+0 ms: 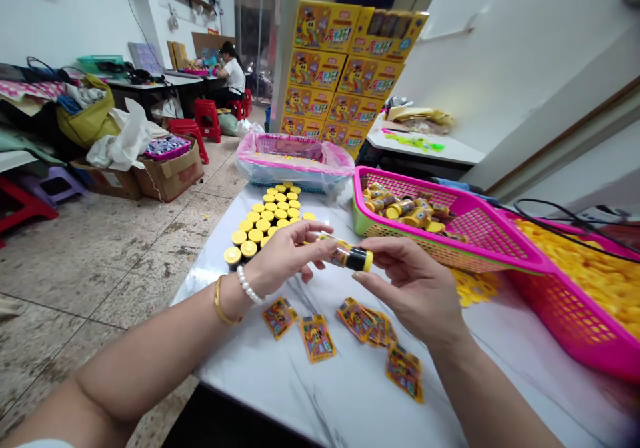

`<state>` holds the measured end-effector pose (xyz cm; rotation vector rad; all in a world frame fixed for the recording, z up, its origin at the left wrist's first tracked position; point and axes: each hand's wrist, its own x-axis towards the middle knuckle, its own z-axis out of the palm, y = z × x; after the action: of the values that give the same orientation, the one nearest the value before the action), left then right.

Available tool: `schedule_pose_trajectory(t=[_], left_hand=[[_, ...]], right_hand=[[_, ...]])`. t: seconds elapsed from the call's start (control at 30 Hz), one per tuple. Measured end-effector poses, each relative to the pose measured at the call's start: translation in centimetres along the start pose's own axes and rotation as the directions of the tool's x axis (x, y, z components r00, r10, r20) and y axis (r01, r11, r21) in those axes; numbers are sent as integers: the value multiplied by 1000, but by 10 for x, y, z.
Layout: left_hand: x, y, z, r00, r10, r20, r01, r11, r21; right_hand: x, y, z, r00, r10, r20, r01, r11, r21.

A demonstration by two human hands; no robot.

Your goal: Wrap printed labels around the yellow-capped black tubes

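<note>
A small cylindrical tube [345, 255] with a yellow end, a black band and a printed wrapper is held above the table, lying sideways. My left hand [295, 249] has its fingers closed around the wrapper end. At the yellow end, my right hand [413, 285] pinches the tube between thumb and fingers. Printed orange packets lie flat below: one packet [318, 339] near the middle, another packet [280, 317] to its left, an overlapping group of packets [367, 321], and a packet [405, 372] at the right. Yellow-capped black pots [255, 236] stand in rows beyond my left hand.
A pink and green basket [500, 235] of wrapped tubes stands at right, beside a pink basket [560, 301] of yellow pieces. Behind is a plastic-lined basket [295, 175]. Yellow boxes [325, 68] are stacked beyond. A person [233, 75] sits at a far table.
</note>
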<state>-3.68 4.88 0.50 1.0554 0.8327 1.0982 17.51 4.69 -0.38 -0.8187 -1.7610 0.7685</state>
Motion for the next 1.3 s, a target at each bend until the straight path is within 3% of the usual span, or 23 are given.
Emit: schedule_pose_trajectory(t=[0.1, 0.33, 0.5, 0.6, 0.7, 0.83, 1.0, 1.07, 1.17, 1.23, 1.3], left_hand=[[1, -1, -3, 991, -20, 136, 14, 999, 44], [-2, -11, 4, 991, -60, 120, 52, 996, 67], [-3, -3, -1, 973, -117, 198, 101, 991, 92], [0, 3, -7, 972, -161, 169, 141, 982, 122], [3, 3, -10, 978, -129, 167, 106, 984, 142], [4, -1, -6, 988, -57, 144, 37, 990, 135], [-1, -3, -1, 980, -5, 197, -5, 999, 53], [-3, -4, 0, 975, 78, 210, -100, 990, 98], [-1, -8, -2, 965, 178, 194, -228, 933, 279], [2, -10, -3, 972, 139, 192, -199, 919, 340], [5, -12, -5, 979, 69, 191, -132, 933, 335]], right_hand=[[-1, 1, 2, 999, -41, 16, 43, 995, -92], [-1, -5, 12, 973, -222, 59, 227, 899, -375], [1, -6, 15, 988, -149, 34, 153, 941, -303], [1, -5, 11, 991, -133, 26, 135, 945, -297], [0, -2, 12, 990, -140, 7, 135, 940, -312], [-2, 1, 17, 995, -94, -40, 85, 978, -191], [-4, -9, 12, 972, -230, -42, 200, 912, -358], [-6, -10, 14, 984, -163, -67, 134, 940, -312], [-8, -4, 23, 990, 101, -99, -105, 994, -41], [-7, 1, 27, 970, 234, -64, -228, 969, 92], [-4, 4, 26, 961, 271, -59, -264, 959, 104]])
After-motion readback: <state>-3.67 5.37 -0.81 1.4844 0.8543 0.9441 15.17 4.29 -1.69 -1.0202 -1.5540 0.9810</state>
